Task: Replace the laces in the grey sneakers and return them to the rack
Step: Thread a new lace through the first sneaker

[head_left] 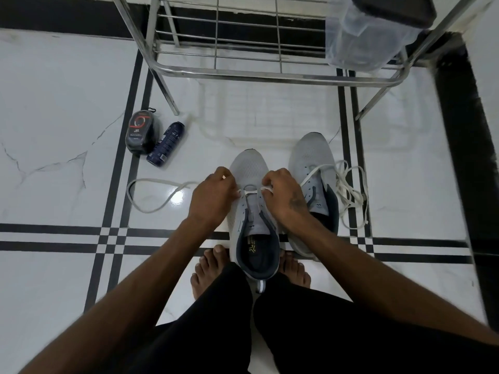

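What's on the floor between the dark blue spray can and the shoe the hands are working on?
In the head view, only a loose white lace looping over bare tile lies between the spray can and the sneaker.

My feet (213, 268) flank the heel of the near sneaker (252, 211). My left hand (213, 197) is on its left side and my right hand (286, 197) on its right, each pinching the lace (251, 189). The lace trails left over the floor (54, 103). The second sneaker (313, 163) stands just right of it, a loose lace (351, 193) piled further right. The rack (243, 71) stands beyond it. A tin (140, 132) and a bottle (166, 144) lie to its far left.
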Demonstrator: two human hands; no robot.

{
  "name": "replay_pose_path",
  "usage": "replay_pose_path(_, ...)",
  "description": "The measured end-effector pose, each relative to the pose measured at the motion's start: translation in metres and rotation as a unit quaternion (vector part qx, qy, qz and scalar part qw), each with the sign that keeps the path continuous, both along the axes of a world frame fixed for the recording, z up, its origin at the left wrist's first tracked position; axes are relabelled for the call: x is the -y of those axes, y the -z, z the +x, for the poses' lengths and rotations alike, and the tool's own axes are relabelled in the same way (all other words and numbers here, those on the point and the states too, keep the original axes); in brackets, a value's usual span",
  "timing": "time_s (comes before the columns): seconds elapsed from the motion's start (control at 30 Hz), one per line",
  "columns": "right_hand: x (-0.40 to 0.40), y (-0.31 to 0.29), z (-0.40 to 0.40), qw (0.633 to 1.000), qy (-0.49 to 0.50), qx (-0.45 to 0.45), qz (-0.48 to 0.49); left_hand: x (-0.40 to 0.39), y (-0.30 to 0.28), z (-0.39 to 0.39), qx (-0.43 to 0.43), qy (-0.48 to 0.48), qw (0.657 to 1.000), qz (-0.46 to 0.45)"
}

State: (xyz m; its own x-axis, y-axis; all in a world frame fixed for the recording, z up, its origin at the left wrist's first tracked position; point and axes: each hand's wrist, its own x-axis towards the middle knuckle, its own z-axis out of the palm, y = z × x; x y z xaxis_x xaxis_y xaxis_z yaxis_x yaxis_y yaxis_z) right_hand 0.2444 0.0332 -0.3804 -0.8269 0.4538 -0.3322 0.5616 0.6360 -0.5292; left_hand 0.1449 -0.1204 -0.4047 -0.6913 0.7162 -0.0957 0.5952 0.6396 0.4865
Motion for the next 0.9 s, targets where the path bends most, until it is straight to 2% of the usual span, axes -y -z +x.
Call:
replay_pose_path(0.13, -0.007, 0.000, -0.006, 0.998, -0.045, 0.016, 0.032, 0.007, 0.006, -0.011, 0.130, -0.067, 0.982, 0.122)
replay_pose_path(0.27, -0.006, 0.001, -0.008, 0.997, -0.052, 0.040, 0.047, 0.012, 0.013, -0.013, 0.254, -0.145, 0.941, 0.168)
replay_pose_path(0.37, -0.004, 0.000, -0.009, 0.998, -0.046, 0.044, 0.031, 0.013, 0.015, -0.016, 0.299, -0.174, 0.920, 0.184)
replay_pose_path(0.43, -0.004, 0.001, -0.009, 0.998, -0.047, 0.035, 0.033, 0.013, 0.015, -0.018, 0.302, -0.171, 0.920, 0.181)
replay_pose_path(0.6, -0.009, 0.004, -0.010, 0.993, -0.094, -0.068, 0.032, 0.003, 0.004, -0.017, 0.208, -0.077, 0.969, 0.109)
replay_pose_path(0.67, -0.014, 0.008, -0.012, 0.992, -0.115, -0.048, 0.013, -0.003, 0.002, -0.015, 0.186, -0.068, 0.975, 0.097)
replay_pose_path(0.9, -0.016, 0.022, -0.012, 0.994, -0.107, -0.030, 0.013, -0.005, -0.003, -0.018, 0.196, -0.038, 0.976, 0.082)
